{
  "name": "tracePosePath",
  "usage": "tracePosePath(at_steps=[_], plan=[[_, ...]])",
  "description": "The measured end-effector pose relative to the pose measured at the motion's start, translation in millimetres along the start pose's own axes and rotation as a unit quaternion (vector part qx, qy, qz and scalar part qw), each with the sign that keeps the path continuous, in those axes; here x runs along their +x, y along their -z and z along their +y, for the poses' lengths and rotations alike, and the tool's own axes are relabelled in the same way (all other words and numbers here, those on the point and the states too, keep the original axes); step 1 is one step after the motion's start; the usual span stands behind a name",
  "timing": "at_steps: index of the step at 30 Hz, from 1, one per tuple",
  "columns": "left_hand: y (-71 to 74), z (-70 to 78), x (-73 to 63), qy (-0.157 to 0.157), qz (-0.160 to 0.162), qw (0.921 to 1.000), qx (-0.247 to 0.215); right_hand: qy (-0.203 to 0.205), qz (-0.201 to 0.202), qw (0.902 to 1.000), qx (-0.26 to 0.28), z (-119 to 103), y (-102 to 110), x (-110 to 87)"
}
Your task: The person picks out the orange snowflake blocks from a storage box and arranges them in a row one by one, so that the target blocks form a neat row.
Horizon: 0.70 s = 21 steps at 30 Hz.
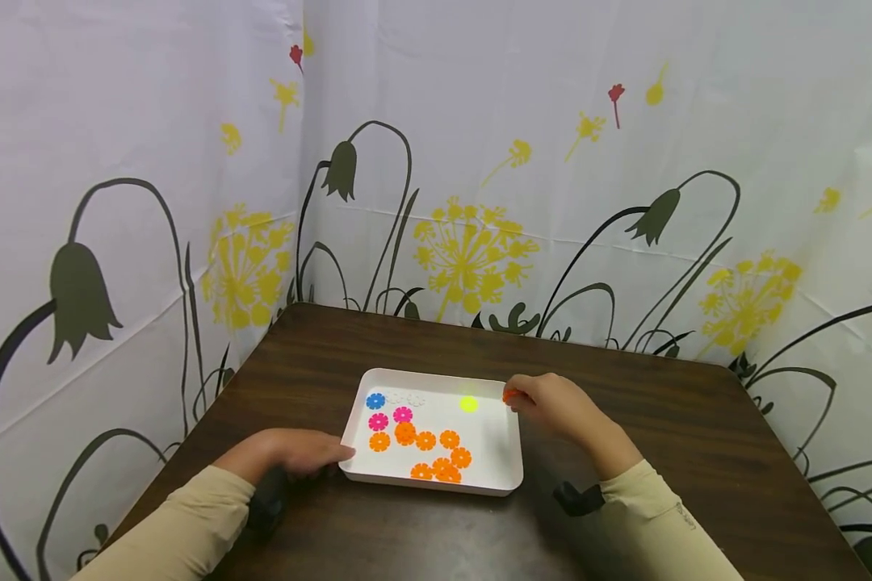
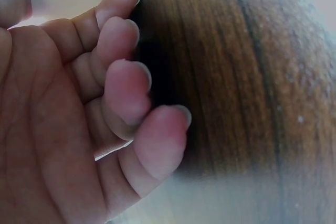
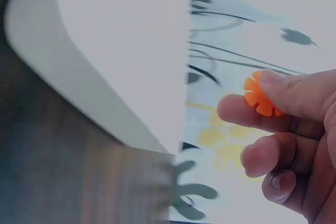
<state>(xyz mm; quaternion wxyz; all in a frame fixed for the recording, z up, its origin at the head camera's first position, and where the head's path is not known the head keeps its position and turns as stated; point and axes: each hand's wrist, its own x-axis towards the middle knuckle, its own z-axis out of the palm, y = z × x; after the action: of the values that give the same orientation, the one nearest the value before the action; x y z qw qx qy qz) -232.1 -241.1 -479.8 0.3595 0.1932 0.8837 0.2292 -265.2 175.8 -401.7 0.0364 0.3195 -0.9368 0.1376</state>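
Observation:
My right hand [image 1: 552,403] pinches an orange flower-shaped disc [image 3: 257,95] between thumb and index finger, just over the tray's back right corner. Notches run round the disc's edge; the thumb covers part of it. The white tray [image 1: 490,436] is gripped at its left rim by my left hand [image 1: 298,452], thumb on the edge and the other fingers [image 2: 126,87] bent beside it, low over the table. Inside lie several orange discs [image 1: 425,440], two pink discs [image 1: 378,422], a blue disc [image 1: 375,401], a yellow disc [image 1: 468,403] and two whitish discs [image 1: 416,400].
The tray stands on a dark brown wooden table [image 1: 421,532]. A white curtain [image 1: 480,161] printed with flowers hangs behind the table and along its left and right sides. Black wrist straps [image 1: 580,499] show below both hands.

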Motion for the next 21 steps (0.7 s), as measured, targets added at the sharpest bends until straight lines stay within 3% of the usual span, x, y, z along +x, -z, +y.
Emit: tracePosePath(at_steps=[3,5,13,17,21], plan=[[-3.3,-18.2,11.8,-0.003,-0.002,1.0000,0.009,-0.021,0.028,0.9987,0.037,3,10,-7.0],[-5.0,-20.4,13.3,0.002,0.002,1.0000,0.006,-0.030,0.046,0.9965,0.064,5,16,-12.2],[0.5,24.4,-14.9,0.030,0.011,0.9988,-0.036,-0.016,0.136,0.9821,0.129,18,26,-32.6],[1.5,25.4,-16.2,0.034,0.006,0.9986,-0.039,-0.016,0.170,0.9758,0.136,23,26,-41.5],[1.7,10.4,-8.7,0.028,0.000,0.9989,-0.038,-0.032,0.179,0.9734,0.139,25,30,-47.5]])
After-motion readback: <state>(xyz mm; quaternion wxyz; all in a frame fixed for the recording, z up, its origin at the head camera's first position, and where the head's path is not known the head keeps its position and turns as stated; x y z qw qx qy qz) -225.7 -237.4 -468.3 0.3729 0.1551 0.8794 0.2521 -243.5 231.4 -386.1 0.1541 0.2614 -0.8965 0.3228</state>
